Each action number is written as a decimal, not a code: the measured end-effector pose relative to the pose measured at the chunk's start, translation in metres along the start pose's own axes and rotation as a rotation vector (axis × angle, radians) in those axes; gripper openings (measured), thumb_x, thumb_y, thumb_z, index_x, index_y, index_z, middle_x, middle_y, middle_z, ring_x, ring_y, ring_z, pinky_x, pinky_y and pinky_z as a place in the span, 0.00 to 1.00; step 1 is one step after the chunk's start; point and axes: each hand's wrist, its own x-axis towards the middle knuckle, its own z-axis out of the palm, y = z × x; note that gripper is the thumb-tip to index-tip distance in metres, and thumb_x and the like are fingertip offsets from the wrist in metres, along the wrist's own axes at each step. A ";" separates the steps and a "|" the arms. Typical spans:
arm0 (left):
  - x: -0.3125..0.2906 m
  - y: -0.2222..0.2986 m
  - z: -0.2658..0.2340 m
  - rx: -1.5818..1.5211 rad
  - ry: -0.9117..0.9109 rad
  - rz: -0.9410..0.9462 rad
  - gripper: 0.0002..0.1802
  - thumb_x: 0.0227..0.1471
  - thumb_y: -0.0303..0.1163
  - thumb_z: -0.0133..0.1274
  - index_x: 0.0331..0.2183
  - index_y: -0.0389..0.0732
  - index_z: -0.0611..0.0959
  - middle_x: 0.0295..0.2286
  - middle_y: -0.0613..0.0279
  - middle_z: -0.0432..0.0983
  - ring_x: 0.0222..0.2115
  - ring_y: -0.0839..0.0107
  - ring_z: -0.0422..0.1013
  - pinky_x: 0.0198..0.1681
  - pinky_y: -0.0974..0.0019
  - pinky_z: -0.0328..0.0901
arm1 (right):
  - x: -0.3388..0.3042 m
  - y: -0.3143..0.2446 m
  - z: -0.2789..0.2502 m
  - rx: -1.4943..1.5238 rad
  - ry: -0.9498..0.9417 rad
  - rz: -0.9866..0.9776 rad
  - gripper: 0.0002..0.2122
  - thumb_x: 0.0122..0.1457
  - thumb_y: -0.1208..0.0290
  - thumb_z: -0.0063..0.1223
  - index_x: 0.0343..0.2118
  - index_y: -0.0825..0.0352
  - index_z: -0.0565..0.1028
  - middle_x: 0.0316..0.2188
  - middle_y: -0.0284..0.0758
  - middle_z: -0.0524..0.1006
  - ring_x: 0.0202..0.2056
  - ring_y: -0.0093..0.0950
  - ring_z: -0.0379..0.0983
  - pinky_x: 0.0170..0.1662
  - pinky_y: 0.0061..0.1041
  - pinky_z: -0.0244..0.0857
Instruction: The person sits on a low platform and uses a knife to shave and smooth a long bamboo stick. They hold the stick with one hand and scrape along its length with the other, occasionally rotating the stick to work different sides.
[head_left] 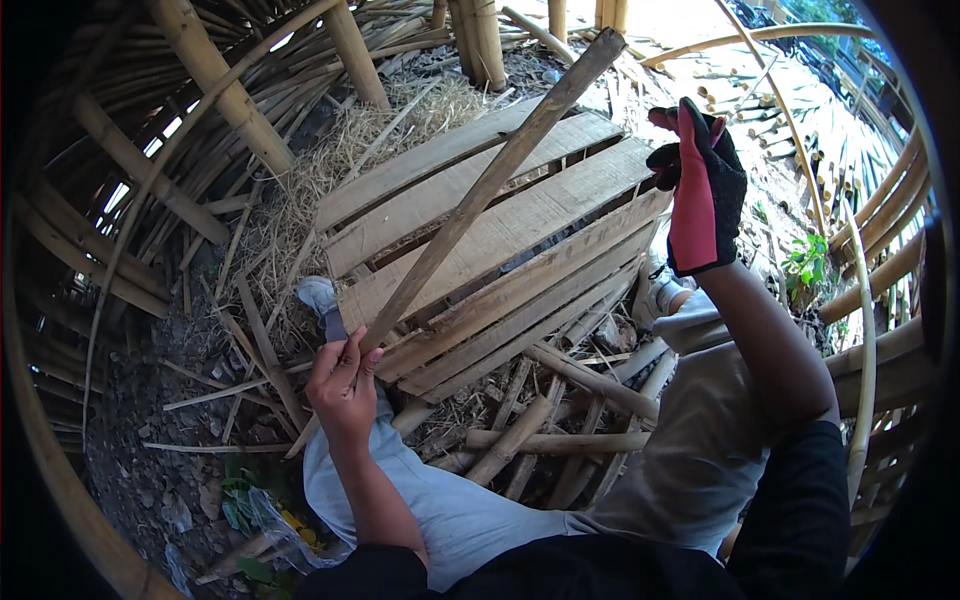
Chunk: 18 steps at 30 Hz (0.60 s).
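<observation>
A long, narrow wooden slat lies slantwise across a slatted wooden pallet, or just above it; I cannot tell whether they touch. My bare left hand pinches the slat's near end between thumb and fingers. The slat's far end reaches past the pallet's far edge. At the pallet's right side, my right hand is raised in a red and black glove. Its fingers are apart, and nothing shows between them. The pallet sits tilted between my legs, with gaps between its boards.
Below the pallet lie crossed bamboo pieces. Bamboo poles stand at the left, with stacked bamboo behind them. Dry straw lies beside the pallet. Cut bamboo is spread at the far right. Clear plastic is at the lower left.
</observation>
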 end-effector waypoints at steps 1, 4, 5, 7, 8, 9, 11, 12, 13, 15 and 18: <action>0.000 0.000 0.000 0.002 0.003 0.003 0.16 0.48 0.23 0.64 0.42 0.34 0.85 0.28 0.59 0.75 0.26 0.66 0.72 0.29 0.64 0.67 | -0.007 0.001 0.000 0.058 -0.108 -0.024 0.18 0.63 0.60 0.58 0.51 0.65 0.75 0.36 0.33 0.81 0.29 0.18 0.74 0.31 0.18 0.65; 0.001 0.002 0.001 0.024 0.011 0.023 0.16 0.47 0.23 0.64 0.42 0.35 0.85 0.28 0.60 0.75 0.26 0.65 0.70 0.30 0.63 0.66 | -0.027 -0.008 0.013 -0.319 -0.294 -0.236 0.17 0.58 0.65 0.63 0.48 0.66 0.75 0.41 0.37 0.80 0.35 0.27 0.79 0.41 0.26 0.71; 0.002 0.004 0.000 0.035 -0.025 0.019 0.17 0.47 0.24 0.64 0.42 0.36 0.86 0.28 0.61 0.75 0.26 0.65 0.70 0.31 0.63 0.66 | -0.029 -0.005 0.015 -0.275 -0.426 -0.389 0.17 0.56 0.67 0.63 0.47 0.65 0.75 0.43 0.38 0.79 0.38 0.32 0.79 0.43 0.29 0.72; 0.002 0.008 -0.002 0.059 -0.098 0.011 0.18 0.45 0.24 0.65 0.42 0.38 0.86 0.28 0.62 0.75 0.27 0.65 0.69 0.32 0.63 0.65 | -0.035 -0.001 0.023 -0.334 -0.584 -0.619 0.18 0.56 0.72 0.62 0.50 0.66 0.74 0.50 0.43 0.76 0.43 0.34 0.79 0.45 0.31 0.73; 0.002 0.011 0.001 0.080 -0.112 0.034 0.18 0.45 0.25 0.65 0.42 0.38 0.86 0.28 0.63 0.76 0.28 0.65 0.69 0.33 0.62 0.65 | -0.038 0.000 0.026 -0.354 -0.657 -0.735 0.19 0.57 0.75 0.61 0.51 0.66 0.73 0.53 0.45 0.74 0.46 0.34 0.79 0.46 0.32 0.74; 0.002 0.013 0.004 0.102 -0.126 0.055 0.19 0.44 0.25 0.66 0.42 0.39 0.87 0.28 0.64 0.76 0.28 0.65 0.69 0.34 0.62 0.65 | -0.040 0.006 0.035 -0.410 -0.636 -0.833 0.18 0.55 0.70 0.62 0.49 0.63 0.74 0.54 0.41 0.74 0.42 0.35 0.79 0.41 0.31 0.74; 0.001 0.016 0.010 0.125 -0.140 0.079 0.19 0.43 0.26 0.66 0.42 0.41 0.87 0.28 0.65 0.76 0.29 0.66 0.69 0.35 0.62 0.64 | -0.045 0.002 0.045 -0.538 -0.653 -0.980 0.19 0.53 0.63 0.63 0.48 0.60 0.75 0.54 0.37 0.74 0.37 0.35 0.80 0.34 0.31 0.74; 0.000 0.017 0.013 0.124 -0.141 0.081 0.19 0.43 0.27 0.66 0.42 0.42 0.87 0.28 0.66 0.76 0.30 0.66 0.69 0.35 0.62 0.64 | -0.045 0.003 0.049 -0.547 -0.685 -1.003 0.19 0.53 0.62 0.63 0.47 0.60 0.75 0.52 0.37 0.75 0.36 0.35 0.80 0.33 0.32 0.73; 0.000 0.018 0.016 0.123 -0.142 0.084 0.19 0.43 0.27 0.67 0.42 0.42 0.87 0.28 0.67 0.76 0.30 0.67 0.69 0.35 0.62 0.63 | -0.045 0.007 0.052 -0.557 -0.717 -1.027 0.18 0.53 0.62 0.63 0.46 0.60 0.75 0.50 0.37 0.76 0.35 0.35 0.79 0.32 0.33 0.73; 0.000 0.017 0.018 0.139 -0.109 0.118 0.15 0.43 0.27 0.66 0.38 0.39 0.87 0.27 0.65 0.75 0.29 0.65 0.69 0.35 0.61 0.63 | -0.049 0.004 0.064 -0.720 -0.812 -0.944 0.13 0.54 0.61 0.60 0.39 0.59 0.75 0.37 0.35 0.77 0.31 0.35 0.78 0.29 0.35 0.71; -0.001 0.018 0.020 0.148 -0.098 0.126 0.13 0.43 0.26 0.66 0.36 0.38 0.87 0.26 0.65 0.75 0.29 0.64 0.69 0.35 0.61 0.63 | -0.051 0.015 0.070 -0.756 -0.798 -0.959 0.09 0.55 0.63 0.57 0.36 0.59 0.74 0.29 0.35 0.74 0.28 0.36 0.76 0.27 0.36 0.69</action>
